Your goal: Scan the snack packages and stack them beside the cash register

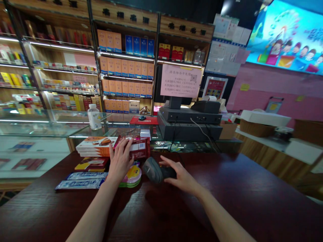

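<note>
Glossy dark red-brown wooden counter bears a black plastic handheld scanner, with the right hand at the scanner's right, thumb and fingers parted, contact unclear, and the left hand spread over a flat, maroon, barcode-labelled packet just beyond the scanner to its left.

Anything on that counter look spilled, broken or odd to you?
Nothing stands out: no spill or breakage shows on the dark counter. The orange-topped boxes are stacked; the blue-white packets lie side by side. The left hand hides part of the dark red packet.
</note>
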`<state>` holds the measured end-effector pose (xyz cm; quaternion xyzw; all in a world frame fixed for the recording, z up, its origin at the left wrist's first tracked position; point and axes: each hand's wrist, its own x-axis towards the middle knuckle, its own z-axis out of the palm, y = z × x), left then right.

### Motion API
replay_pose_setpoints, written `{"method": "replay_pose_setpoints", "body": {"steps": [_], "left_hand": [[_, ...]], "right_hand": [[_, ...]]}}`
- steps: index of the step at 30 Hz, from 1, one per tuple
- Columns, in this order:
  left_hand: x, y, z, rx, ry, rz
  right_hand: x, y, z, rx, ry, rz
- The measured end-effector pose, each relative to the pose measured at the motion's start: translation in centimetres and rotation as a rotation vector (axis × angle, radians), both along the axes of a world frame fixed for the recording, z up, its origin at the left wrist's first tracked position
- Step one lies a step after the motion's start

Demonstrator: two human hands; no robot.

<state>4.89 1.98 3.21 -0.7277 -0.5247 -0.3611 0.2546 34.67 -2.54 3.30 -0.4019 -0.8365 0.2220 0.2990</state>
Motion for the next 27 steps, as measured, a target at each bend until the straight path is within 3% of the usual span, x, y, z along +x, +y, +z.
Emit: {"method": "replay_pose_setpoints", "body": {"steps": [11,21,27], "left_hand": [[0.4,-0.2,0.4,-0.002,0.003,-0.023],[0.9,-0.3,0.4,-0.023,0.012,-0.047],[0.9,-0.3,0.3,-0.028,0.029,-0.064]], "right_hand": [[-1.2,-0.9,-2.5,-0.036,-0.149,0.129],[-3.0,-0.8,-2.6,0.018,-0.142,0.167],[-2.3,-0.6,-1.6,0.039,-0.077,0.151]]}}
